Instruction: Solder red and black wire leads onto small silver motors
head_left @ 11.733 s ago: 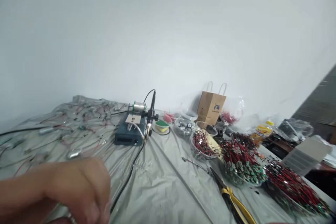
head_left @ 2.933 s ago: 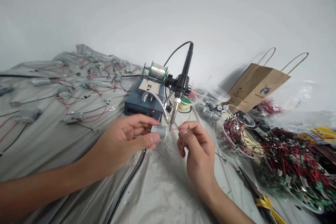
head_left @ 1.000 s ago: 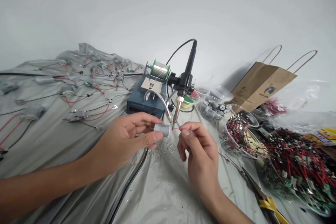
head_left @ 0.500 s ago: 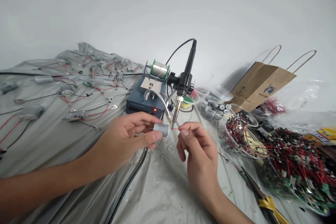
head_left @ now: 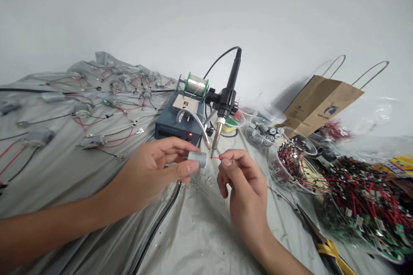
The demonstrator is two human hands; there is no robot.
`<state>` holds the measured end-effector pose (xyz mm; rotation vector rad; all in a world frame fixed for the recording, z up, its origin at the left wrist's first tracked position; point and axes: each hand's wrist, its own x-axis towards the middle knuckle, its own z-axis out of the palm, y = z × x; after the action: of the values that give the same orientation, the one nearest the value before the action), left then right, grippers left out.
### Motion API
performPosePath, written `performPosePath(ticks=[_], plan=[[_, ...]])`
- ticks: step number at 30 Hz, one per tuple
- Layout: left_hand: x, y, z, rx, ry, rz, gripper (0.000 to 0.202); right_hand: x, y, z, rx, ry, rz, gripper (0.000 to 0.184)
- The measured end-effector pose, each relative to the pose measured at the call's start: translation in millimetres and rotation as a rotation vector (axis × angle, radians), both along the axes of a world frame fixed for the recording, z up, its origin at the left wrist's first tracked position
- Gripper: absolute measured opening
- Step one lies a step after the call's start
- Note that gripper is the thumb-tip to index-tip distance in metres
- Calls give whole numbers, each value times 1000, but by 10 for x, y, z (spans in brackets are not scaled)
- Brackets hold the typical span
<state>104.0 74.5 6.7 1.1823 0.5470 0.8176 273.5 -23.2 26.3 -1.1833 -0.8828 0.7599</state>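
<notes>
My left hand (head_left: 155,172) holds a small silver DC motor (head_left: 197,159) between thumb and fingers, with its end facing right. My right hand (head_left: 241,180) pinches a thin red wire (head_left: 216,157) between thumb and forefinger. The wire's end reaches the tip of a soldering iron (head_left: 227,99), which stands upright in its holder just behind the motor. I cannot tell whether wire and tip touch. The motor's terminals are hidden from this angle.
A blue soldering station (head_left: 171,126) with a solder spool (head_left: 195,85) stands behind my hands. Several wired motors lie on a grey plastic sheet (head_left: 64,189) to the left. To the right are clear bowls of wired boards (head_left: 364,206), yellow-handled pliers (head_left: 329,251) and a paper bag (head_left: 319,103).
Since the oldest frame, both hands have come up before the iron with the motor and wire. Over the last few seconds they have barely moved, and the view has shifted only slightly.
</notes>
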Motion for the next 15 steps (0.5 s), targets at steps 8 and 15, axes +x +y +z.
performPosePath(ticks=[8, 15], plan=[[-24, -15, 29, -14, 44, 8, 34, 8, 14, -1, -19, -17, 1, 15], [-19, -11, 45, -18, 33, 5, 32, 5, 10, -1, -10, -21, 9, 15]])
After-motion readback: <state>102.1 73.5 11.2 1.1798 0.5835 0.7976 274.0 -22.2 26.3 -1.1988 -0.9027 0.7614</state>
